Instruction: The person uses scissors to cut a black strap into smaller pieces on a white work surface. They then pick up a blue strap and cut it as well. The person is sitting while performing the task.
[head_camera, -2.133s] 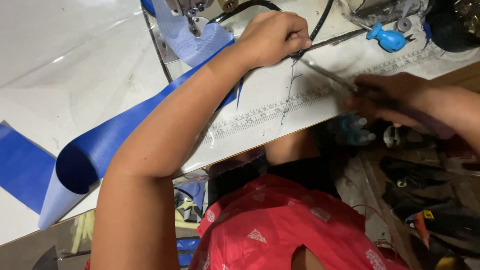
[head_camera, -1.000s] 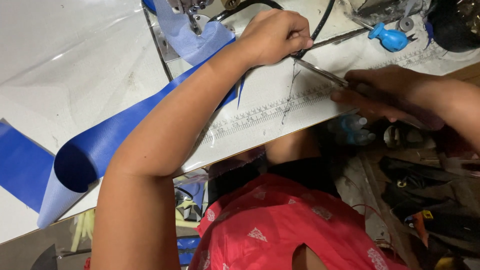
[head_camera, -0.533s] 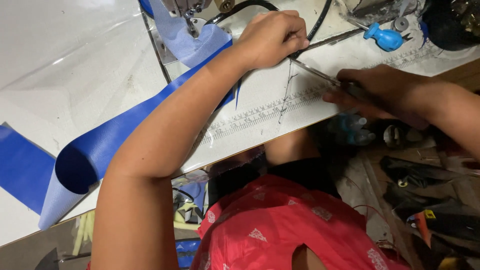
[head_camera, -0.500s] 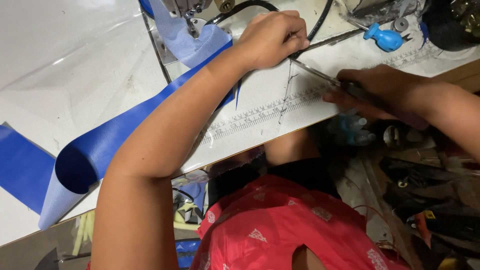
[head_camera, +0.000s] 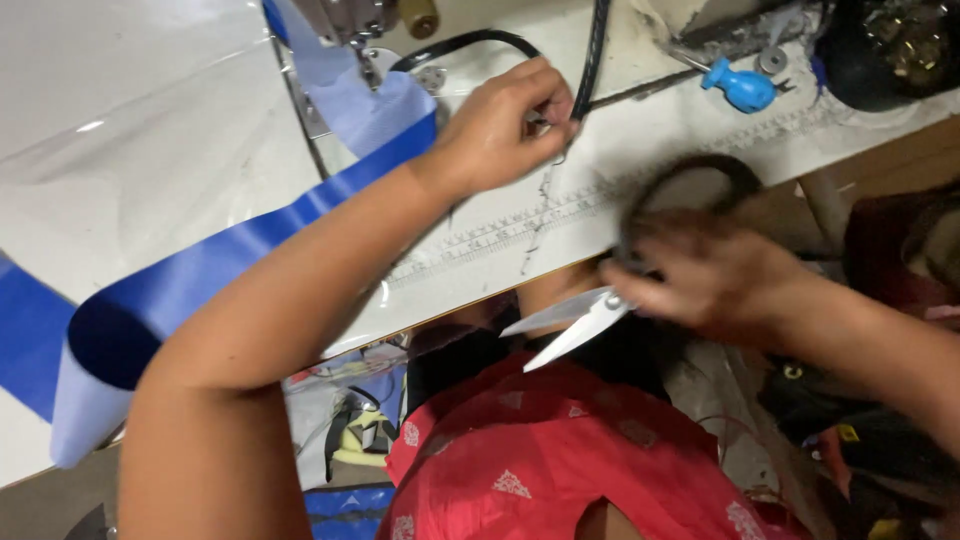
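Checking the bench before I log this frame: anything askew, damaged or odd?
Nothing looks damaged or spilled. The one oddity: the right hand holds the scissors with blades open off the table edge, pointing back toward the red garment. The blue strip curls over the table's near edge in a loose loop. The left hand pinches something too small to identify.

The right hand (head_camera: 715, 285) is blurry, and it hides how the scissors (head_camera: 570, 325) are held. The left hand (head_camera: 500, 125) pinches something too small to tell. The sewing machine (head_camera: 350, 15) is cut off at the top edge
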